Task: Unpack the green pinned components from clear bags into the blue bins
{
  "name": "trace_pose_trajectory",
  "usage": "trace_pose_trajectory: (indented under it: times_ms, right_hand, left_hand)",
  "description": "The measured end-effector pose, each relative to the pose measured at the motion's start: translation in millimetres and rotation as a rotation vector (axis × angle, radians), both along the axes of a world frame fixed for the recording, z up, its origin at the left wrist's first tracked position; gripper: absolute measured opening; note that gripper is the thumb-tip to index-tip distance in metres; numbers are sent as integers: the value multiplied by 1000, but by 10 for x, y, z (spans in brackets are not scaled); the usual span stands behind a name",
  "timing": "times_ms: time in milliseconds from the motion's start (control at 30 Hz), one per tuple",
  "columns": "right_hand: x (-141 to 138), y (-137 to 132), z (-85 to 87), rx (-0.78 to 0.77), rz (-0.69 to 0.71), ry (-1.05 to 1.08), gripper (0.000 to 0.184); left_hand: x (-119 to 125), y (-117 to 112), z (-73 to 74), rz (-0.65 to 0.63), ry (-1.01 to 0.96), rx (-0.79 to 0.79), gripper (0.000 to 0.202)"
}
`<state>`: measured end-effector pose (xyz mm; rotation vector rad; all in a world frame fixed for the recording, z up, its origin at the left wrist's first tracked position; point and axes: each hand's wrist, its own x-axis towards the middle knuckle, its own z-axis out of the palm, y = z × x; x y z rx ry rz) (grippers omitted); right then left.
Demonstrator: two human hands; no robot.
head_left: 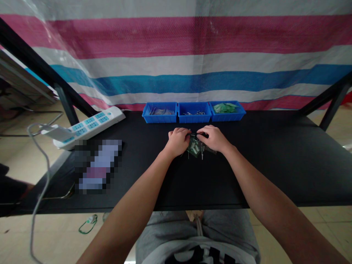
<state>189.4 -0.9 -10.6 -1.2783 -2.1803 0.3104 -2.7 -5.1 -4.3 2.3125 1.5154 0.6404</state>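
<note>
My left hand (178,141) and my right hand (213,138) are close together over the middle of the black table, with fingers bent and tips drawn in. Each hand looks closed, but what lies between the fingertips is too small and partly hidden to make out. Beneath and between them is a small clear bag (195,147) with pale green pieces in it. A thin metal screw-like piece (202,153) lies by the bag's right side. Under my right hand, part of another clear bag shows.
Three blue bins stand along the back: the left bin (161,118) holds clear bags, the middle bin (194,118) metal screws, the right bin (228,117) green packets. A white power strip (92,126) and a blurred phone-like object (101,165) lie at left. Behind hangs a striped sheet (176,36).
</note>
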Motion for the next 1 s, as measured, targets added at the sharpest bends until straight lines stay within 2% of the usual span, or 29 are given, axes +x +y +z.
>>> trace_pose_trajectory:
  times_ms: [133,367,700,1000]
  right_hand:
    - [-42,-19,-9,-6,-11,-76,23]
    - [-105,0,-39,-33,-102,-54,14]
    - [-85,-4,-32,-44,-66,-60,13]
    - [-95,-24,-18,-21,-19,-35,13]
  left_hand:
    - [10,2,5,-7,1,-11,29]
    - [24,-7,22,-37,-21,-27,32]
    - [33,0,72,19,-133,-103,29]
    - [14,25,3,15,-70,22,21]
